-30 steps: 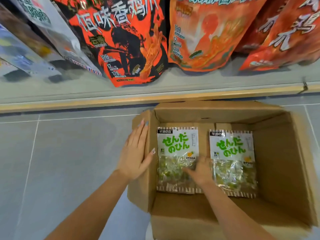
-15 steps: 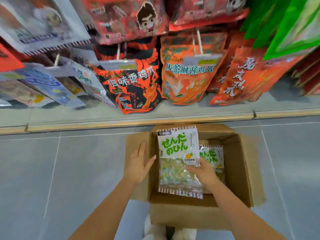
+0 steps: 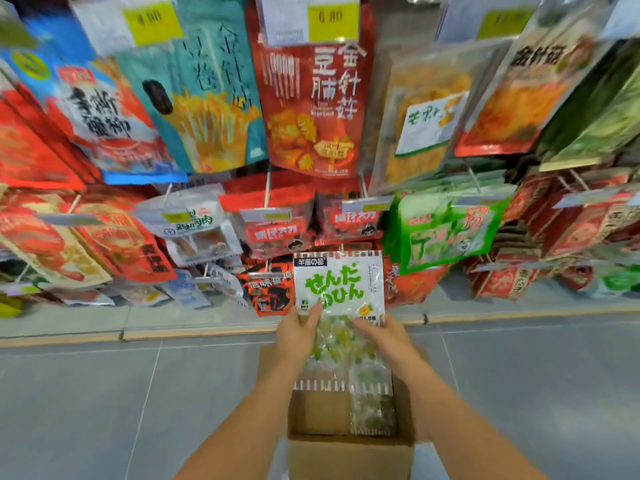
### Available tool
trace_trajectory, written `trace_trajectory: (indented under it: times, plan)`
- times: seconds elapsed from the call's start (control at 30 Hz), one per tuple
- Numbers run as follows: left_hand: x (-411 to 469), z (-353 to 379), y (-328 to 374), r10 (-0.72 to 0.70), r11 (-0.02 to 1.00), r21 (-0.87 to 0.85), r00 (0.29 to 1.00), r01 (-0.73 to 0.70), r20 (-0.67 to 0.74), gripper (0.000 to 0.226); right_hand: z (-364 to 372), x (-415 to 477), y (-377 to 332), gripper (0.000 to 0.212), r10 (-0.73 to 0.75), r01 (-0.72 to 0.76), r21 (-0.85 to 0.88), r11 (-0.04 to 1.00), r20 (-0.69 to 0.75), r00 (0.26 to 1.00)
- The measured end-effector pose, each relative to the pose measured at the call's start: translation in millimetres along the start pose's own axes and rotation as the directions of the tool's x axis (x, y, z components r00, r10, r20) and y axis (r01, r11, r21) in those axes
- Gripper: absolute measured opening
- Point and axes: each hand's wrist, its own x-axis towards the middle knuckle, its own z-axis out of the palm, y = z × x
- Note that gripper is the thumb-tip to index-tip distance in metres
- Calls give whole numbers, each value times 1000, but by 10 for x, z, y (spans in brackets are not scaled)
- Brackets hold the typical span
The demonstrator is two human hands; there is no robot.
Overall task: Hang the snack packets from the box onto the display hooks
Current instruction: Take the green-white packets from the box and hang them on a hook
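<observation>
A clear snack packet (image 3: 341, 289) with a white label and green lettering is held upright above the cardboard box (image 3: 349, 452). My left hand (image 3: 298, 336) grips its left side, thumb on the front. On the packet's right side, my right hand (image 3: 382, 336) holds it with fingers spread over the front. A second, similar packet (image 3: 372, 414) lies in the box at the right. Display hooks (image 3: 267, 188) loaded with hanging packets fill the wall ahead.
The rack carries red, teal, green and orange snack bags (image 3: 311, 109) in several rows, with yellow price tags (image 3: 328, 20) on top. A low shelf base with a wooden edge (image 3: 194, 332) runs below. Grey tiled floor (image 3: 104, 393) surrounds the box.
My right hand lifted the packet out of the box and up toward the rack. My left hand left the box flap and took the packet's left side. The view tilted upward.
</observation>
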Motion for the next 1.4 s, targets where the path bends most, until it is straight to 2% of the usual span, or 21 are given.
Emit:
trace_trajectory:
  times: [0.03,0.07,0.13,0.17,0.23,0.3,0.4,0.5,0.57,0.63,0.73,0.83,0.93,1.07,1.13,1.2,1.23,1.3,1.37,1.4]
  plan:
    - [-58,-39,181,49,999,-23,999,-49,-7,44,-17,-132,-170,87,-14,14,-9,1000,-35,999]
    - [-138,-104,431,104,994,-36,994,-105,-17,38,-37,-260,-391,76,-55,57,15,998,-87,995]
    - [-261,-199,843,212,976,-40,977,-212,-6,30,-104,-528,-810,32,-146,150,15,989,-147,978]
    - [-276,-226,991,243,967,-70,970,-244,-11,31,-129,-625,-999,21,-192,193,-9,981,-158,969]
    - [-339,-326,1411,322,941,-93,945,-327,-58,39,-217,-827,-1423,12,-284,284,-17,959,-151,947]
    - [-439,-386,1850,382,915,-95,917,-392,-114,46,-316,-1104,-1871,17,-361,361,-25,932,-142,922]
    - [-589,-463,2440,470,868,-61,854,-493,-222,40,-527,-1402,-2414,20,-486,485,-31,874,-102,868]
    - [-756,-515,2921,520,825,-54,794,-562,-314,43,-724,-1589,-2849,24,-592,587,-78,806,-63,804]
    - [-842,-545,3232,544,803,-42,758,-595,-360,48,-826,-1688,-3130,18,-639,632,-112,767,-45,768]
    - [-953,-583,3563,564,777,-48,728,-627,-389,43,-936,-1804,-3397,11,-680,672,-125,730,-37,732]
    - [-1153,-708,4087,634,697,-50,646,-716,-425,33,-1053,-1982,-3837,16,-743,732,-142,667,-55,667]
    - [-1311,-876,4583,699,614,-19,554,-789,-452,34,-1150,-2129,-4273,39,-809,797,-139,588,-75,583]
    - [-1455,-1049,5049,747,541,30,464,-841,-476,48,-1210,-2330,-4690,14,-878,873,-97,479,-43,477]
    - [-1529,-1235,5527,778,484,43,408,-874,-479,55,-1245,-2511,-5140,21,-939,935,-83,345,-31,343]
    - [-1584,-1336,5764,787,448,53,366,-893,-497,46,-1250,-2546,-5392,37,-961,958,-82,276,-57,272]
    - [-1611,-1407,5967,786,420,63,328,-905,-524,51,-1262,-2576,-5614,80,-983,982,-73,176,-69,171]
    - [-1624,-1438,6073,784,401,65,306,-914,-540,55,-1277,-2592,-5737,95,-992,988,-106,109,-75,101]
    - [-1606,-1469,6250,779,379,61,282,-923,-560,60,-1297,-2664,-5913,105,-997,983,-179,-34,-68,-47]
    - [-1625,-1500,6389,788,362,73,264,-929,-556,49,-1317,-2736,-6039,103,-983,955,-254,-156,-55,-175]
    - [-1639,-1509,6444,792,360,88,255,-929,-555,42,-1324,-2768,-6093,100,-977,942,-275,-190,-42,-209]
